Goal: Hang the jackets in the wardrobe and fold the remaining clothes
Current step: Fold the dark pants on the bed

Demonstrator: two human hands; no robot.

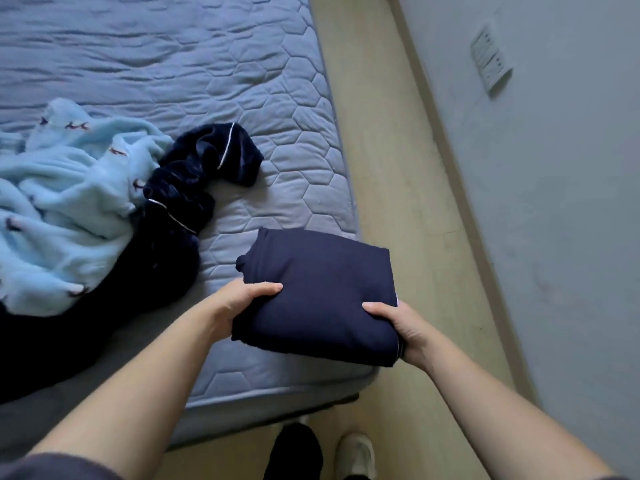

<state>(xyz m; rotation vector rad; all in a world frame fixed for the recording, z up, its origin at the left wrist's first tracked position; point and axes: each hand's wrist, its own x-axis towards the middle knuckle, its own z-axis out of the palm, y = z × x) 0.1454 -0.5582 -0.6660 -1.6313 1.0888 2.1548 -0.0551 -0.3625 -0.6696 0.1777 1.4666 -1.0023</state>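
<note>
A folded navy garment (318, 289) sits at the near right corner of the quilted grey mattress (194, 64), its right side reaching past the bed's edge. My left hand (242, 303) grips its near left edge, thumb on top. My right hand (405, 327) grips its near right corner, thumb on top and fingers underneath. To the left lies an unfolded light blue fleece garment (65, 202) with small dark figures. Partly under and beside it is a dark navy plush garment (194, 174) with white piping, crumpled.
A strip of pale wooden floor (391, 161) runs between the bed's right edge and a grey wall (554, 202) with a white socket plate (490, 60). My feet (353, 455) stand on the floor at the bed's near corner.
</note>
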